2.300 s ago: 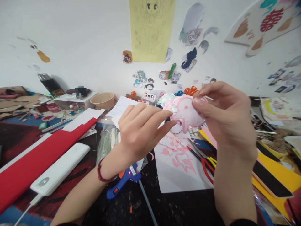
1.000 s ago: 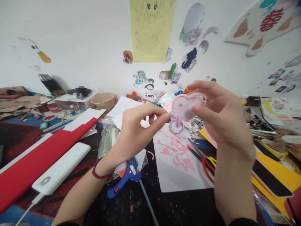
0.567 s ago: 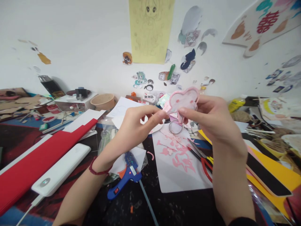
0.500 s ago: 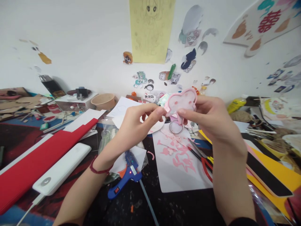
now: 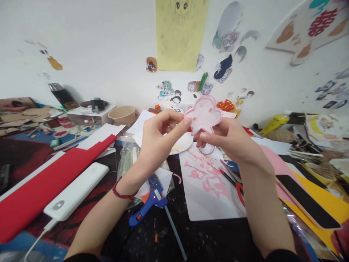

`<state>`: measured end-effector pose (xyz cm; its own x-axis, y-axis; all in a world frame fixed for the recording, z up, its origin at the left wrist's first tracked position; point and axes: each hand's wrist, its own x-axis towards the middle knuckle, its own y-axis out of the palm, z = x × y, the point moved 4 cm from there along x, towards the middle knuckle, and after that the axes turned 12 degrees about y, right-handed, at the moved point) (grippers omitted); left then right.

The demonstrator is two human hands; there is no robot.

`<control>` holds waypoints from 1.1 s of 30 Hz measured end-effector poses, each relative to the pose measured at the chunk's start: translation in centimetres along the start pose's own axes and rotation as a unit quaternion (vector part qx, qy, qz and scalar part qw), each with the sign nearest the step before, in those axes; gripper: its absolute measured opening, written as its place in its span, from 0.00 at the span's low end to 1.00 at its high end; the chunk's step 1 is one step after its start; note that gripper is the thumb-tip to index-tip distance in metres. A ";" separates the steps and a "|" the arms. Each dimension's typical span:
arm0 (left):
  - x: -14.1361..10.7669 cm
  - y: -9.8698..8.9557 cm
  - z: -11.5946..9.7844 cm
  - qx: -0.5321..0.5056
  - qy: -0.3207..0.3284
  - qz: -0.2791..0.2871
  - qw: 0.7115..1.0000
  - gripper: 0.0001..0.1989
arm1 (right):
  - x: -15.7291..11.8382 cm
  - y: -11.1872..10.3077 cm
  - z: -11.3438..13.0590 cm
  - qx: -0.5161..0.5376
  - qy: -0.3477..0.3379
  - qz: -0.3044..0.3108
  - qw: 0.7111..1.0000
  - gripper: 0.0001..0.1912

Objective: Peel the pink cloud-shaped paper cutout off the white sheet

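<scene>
Both hands hold up a pink-rimmed, translucent whitish piece shaped like a rounded clover [image 5: 205, 113], with small reddish spots on its face. My left hand [image 5: 163, 133] pinches its left edge between thumb and fingers. With thumb in front and fingers behind, my right hand [image 5: 229, 140] grips its lower right side. A thin clear ring [image 5: 207, 148] shows just under the right hand; whether it is attached to the piece I cannot tell. Beneath the hands, a white sheet [image 5: 209, 211] carries several pink paper scraps [image 5: 215, 185].
A blue glue gun [image 5: 149, 203] with its red light on lies below my left hand. Red-handled scissors [image 5: 238, 189] rest beside my right forearm. On the left are a white power bank [image 5: 77, 191] and red paper [image 5: 54, 187]; on the right, a phone [image 5: 308, 200].
The pink-rimmed piece has turned more upright and faces me more squarely. My right hand has shifted left and lower around it, while my left hand keeps its pinch near the left edge.
</scene>
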<state>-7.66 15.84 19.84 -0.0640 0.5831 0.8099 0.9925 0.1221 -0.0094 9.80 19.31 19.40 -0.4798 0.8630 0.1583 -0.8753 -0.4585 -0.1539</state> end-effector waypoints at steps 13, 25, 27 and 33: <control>-0.3 0.0 -0.3 0.025 0.019 0.000 0.999 0.09 | -0.4 1.1 0.4 -0.003 -0.021 -0.066 0.998 0.07; -0.6 0.7 -3.7 0.200 0.243 0.085 0.945 0.01 | -1.8 1.0 2.1 0.004 -0.093 -0.145 0.985 0.08; -0.9 0.8 -3.9 0.240 0.263 0.078 0.931 0.02 | -1.8 1.1 2.1 0.010 -0.098 -0.143 0.985 0.08; -1.3 0.9 -4.2 0.317 0.311 0.048 0.895 0.04 | -1.7 1.3 2.0 0.008 -0.102 -0.156 0.983 0.09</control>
<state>-6.23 11.81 21.21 0.2843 0.0787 0.9555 0.7191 0.6416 -0.2668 9.40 16.81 20.94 -0.1896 0.9022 0.3873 -0.9816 -0.1840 -0.0519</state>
